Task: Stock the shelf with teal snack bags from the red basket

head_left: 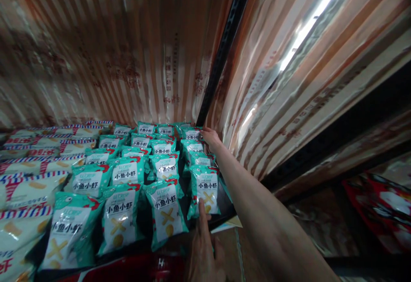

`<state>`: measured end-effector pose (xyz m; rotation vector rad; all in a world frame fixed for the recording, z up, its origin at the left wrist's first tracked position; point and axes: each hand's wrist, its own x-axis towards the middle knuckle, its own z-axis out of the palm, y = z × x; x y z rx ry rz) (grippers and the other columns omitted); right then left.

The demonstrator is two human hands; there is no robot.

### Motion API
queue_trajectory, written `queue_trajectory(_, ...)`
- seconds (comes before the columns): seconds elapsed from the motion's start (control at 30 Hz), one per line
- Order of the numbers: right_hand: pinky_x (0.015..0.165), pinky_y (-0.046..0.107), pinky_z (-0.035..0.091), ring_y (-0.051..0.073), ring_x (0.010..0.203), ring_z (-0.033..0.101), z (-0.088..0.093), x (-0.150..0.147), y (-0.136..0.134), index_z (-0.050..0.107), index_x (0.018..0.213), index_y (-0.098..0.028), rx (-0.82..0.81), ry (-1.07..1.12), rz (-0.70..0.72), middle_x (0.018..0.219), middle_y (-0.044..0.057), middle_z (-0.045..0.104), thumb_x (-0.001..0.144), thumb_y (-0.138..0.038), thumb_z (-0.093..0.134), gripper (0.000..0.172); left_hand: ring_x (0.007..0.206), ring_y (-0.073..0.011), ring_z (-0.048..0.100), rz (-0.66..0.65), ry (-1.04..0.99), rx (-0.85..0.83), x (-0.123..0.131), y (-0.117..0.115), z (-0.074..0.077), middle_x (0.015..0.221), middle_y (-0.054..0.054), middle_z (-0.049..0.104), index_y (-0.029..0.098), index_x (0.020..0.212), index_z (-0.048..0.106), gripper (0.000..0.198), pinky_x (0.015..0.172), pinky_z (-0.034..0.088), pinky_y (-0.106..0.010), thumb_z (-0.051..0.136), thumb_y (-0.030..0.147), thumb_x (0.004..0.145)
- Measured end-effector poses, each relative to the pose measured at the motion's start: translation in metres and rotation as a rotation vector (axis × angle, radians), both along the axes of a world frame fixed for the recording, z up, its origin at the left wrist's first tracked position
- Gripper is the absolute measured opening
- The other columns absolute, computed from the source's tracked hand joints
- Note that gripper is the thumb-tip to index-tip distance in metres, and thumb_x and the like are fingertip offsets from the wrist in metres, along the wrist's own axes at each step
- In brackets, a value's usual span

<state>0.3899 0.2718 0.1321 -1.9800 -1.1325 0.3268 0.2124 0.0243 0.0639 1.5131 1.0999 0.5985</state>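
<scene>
Teal-and-white snack bags stand in rows on a dark shelf (146,230). My right hand (211,139) reaches to the far end of the rightmost row, its fingers bent against the right edge of the rear snack bag (193,135); the fingertips are partly hidden. Lower down, my left hand (205,247) has its fingers stretched out, the fingertips at the lower front of the nearest snack bag (204,188) in that same row. Between the two hands, more teal bags (199,158) lean one behind another.
Cream bags with red and blue stripes (32,192) fill the left side. A striped plastic sheet (128,59) hangs behind, with a black upright post (224,51) at the corner. Red packages (382,213) lie at the right. Below the shelf edge, a red object (128,269) shows.
</scene>
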Motion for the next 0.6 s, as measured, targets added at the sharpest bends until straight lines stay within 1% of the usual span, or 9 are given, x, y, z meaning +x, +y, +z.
queue_trajectory(0.07,0.053,0.019,0.046,0.012,0.058,0.063,-0.002,-0.004,0.002,0.070,0.101,-0.014,0.002,0.074,-0.007,0.074,0.004,0.070,0.077,-0.019,0.050,0.032,0.120,-0.0231,0.050,0.002,0.002,-0.002,0.000,0.000,0.000,0.140,-0.015,0.046,0.013,0.149,-0.001,0.081,0.102,0.037,-0.035,0.038,0.008,0.079)
queue_trajectory(0.13,0.051,0.018,0.045,0.010,0.054,0.061,0.000,-0.008,0.004,0.069,0.103,-0.014,0.006,0.130,-0.004,0.075,0.004,0.070,0.075,-0.017,0.050,0.034,0.121,-0.0223,0.050,0.013,-0.009,0.000,-0.001,0.000,0.000,0.141,-0.015,0.045,0.013,0.149,-0.001,0.079,0.103,0.036,-0.034,0.037,0.009,0.080)
queue_trajectory(0.27,0.050,0.017,0.045,0.009,0.055,0.060,0.005,-0.016,0.005,0.069,0.106,-0.016,0.014,0.186,0.018,0.077,0.003,0.071,0.073,-0.014,0.052,0.037,0.120,-0.0200,0.051,0.024,-0.050,-0.009,-0.001,0.000,-0.001,0.140,-0.014,0.046,0.012,0.149,-0.001,0.078,0.102,0.037,-0.031,0.037,0.012,0.081)
queue_trajectory(0.4,0.051,0.018,0.045,0.011,0.056,0.061,0.005,-0.018,0.006,0.070,0.101,-0.016,-0.002,0.183,0.032,0.074,0.003,0.069,0.073,-0.013,0.053,0.034,0.116,-0.0209,0.053,0.037,-0.030,0.006,0.000,-0.001,-0.002,0.139,-0.015,0.047,0.011,0.149,-0.001,0.078,0.101,0.038,-0.032,0.037,0.013,0.081)
queue_trajectory(0.5,0.054,0.022,0.047,0.015,0.060,0.064,0.010,-0.016,0.005,0.072,0.096,-0.014,-0.022,0.149,0.016,0.072,0.005,0.069,0.072,-0.013,0.055,0.029,0.115,-0.0205,0.053,0.034,-0.036,0.015,-0.001,0.000,-0.003,0.138,-0.016,0.048,0.010,0.149,-0.004,0.078,0.100,0.038,-0.032,0.036,0.013,0.082)
queue_trajectory(0.6,0.065,0.027,0.051,0.020,0.077,0.067,0.026,-0.016,-0.001,0.070,0.100,-0.014,0.001,0.097,-0.006,0.082,0.008,0.072,0.073,-0.018,0.058,0.030,0.118,-0.0205,0.052,0.032,-0.053,0.014,-0.002,0.001,-0.004,0.138,-0.017,0.048,0.009,0.148,-0.005,0.077,0.102,0.036,-0.032,0.035,0.015,0.083)
